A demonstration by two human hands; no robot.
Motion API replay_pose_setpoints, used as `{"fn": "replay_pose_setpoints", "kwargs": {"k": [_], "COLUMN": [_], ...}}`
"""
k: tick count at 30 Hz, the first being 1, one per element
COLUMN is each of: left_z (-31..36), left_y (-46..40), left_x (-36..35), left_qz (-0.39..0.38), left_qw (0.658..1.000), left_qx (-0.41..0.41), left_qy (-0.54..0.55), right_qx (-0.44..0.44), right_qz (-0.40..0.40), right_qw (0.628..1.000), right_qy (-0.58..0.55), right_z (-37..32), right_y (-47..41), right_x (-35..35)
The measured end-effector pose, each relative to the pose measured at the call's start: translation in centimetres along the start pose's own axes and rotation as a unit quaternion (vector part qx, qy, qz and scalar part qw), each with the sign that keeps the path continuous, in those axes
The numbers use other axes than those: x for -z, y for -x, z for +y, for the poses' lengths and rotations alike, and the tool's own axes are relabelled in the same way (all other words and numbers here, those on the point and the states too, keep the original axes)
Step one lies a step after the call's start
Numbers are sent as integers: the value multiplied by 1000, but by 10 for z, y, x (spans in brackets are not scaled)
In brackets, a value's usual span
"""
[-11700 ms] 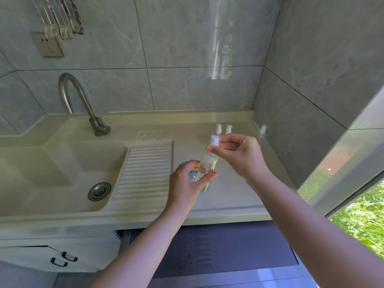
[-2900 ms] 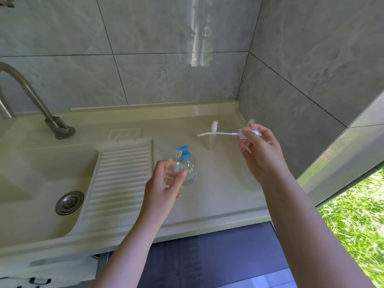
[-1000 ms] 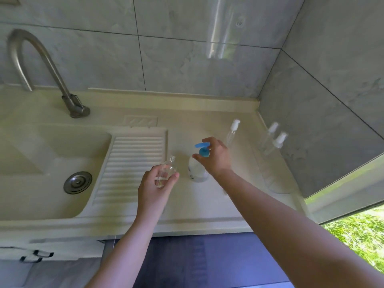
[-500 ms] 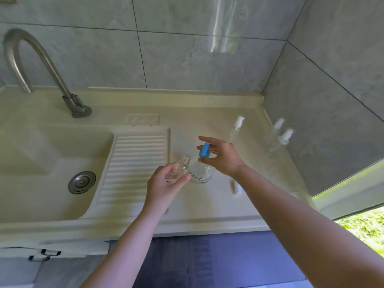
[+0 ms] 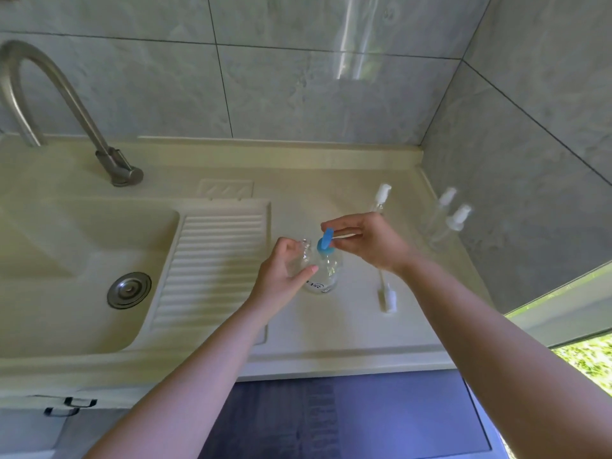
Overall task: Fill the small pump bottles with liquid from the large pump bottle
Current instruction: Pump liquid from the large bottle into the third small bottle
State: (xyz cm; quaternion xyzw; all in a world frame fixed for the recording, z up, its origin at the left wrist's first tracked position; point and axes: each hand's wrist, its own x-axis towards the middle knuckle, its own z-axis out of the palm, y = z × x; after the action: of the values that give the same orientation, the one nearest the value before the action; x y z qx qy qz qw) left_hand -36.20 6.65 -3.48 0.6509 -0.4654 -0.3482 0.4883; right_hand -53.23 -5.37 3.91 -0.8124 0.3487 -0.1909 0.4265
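The large clear pump bottle [image 5: 326, 274] with a blue pump head [image 5: 325, 240] stands on the cream counter [image 5: 337, 329]. My right hand [image 5: 367, 241] reaches over it, fingers stretched onto the top of the blue pump head. My left hand [image 5: 280, 274] grips a small clear open bottle [image 5: 303, 258], its mouth held up beside the blue spout. The removed white pump with its dip tube [image 5: 385, 294] lies on the counter to the right. Another small pump bottle [image 5: 381, 198] stands behind my right hand, and two more small pump bottles [image 5: 448, 217] stand near the right wall.
A sink basin with a metal drain [image 5: 129, 290] and a ribbed washboard slope [image 5: 212, 260] lies to the left. A curved steel tap [image 5: 66, 104] rises at the back left. Tiled walls close the back and right sides. A dark panel [image 5: 331, 415] sits below the counter edge.
My left hand has brought the small open bottle right up against the large bottle's spout. My right hand has shifted from grasping the blue pump to resting fingers on top of it.
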Motion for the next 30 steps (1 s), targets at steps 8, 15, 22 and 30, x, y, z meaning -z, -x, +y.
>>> {"fn": "replay_pose_setpoints", "kwargs": {"k": [8, 15, 22, 30], "left_z": [-2, -4, -2, -2], "left_y": [-3, -3, 5, 10], "left_x": [-9, -12, -29, -24], "left_qz": [35, 57, 126, 142], "left_qw": [999, 998, 992, 990], "left_qx": [-18, -14, -25, -22], "left_qy": [-27, -14, -21, -13], "right_qx": [33, 58, 66, -89], "right_qz": [36, 134, 119, 92], "right_qw": [999, 989, 991, 980], "right_qy": [24, 5, -18, -154], "right_z": [1, 3, 7, -3], "right_y": [4, 8, 7, 5], "right_x": [-2, -17, -16, -16]}}
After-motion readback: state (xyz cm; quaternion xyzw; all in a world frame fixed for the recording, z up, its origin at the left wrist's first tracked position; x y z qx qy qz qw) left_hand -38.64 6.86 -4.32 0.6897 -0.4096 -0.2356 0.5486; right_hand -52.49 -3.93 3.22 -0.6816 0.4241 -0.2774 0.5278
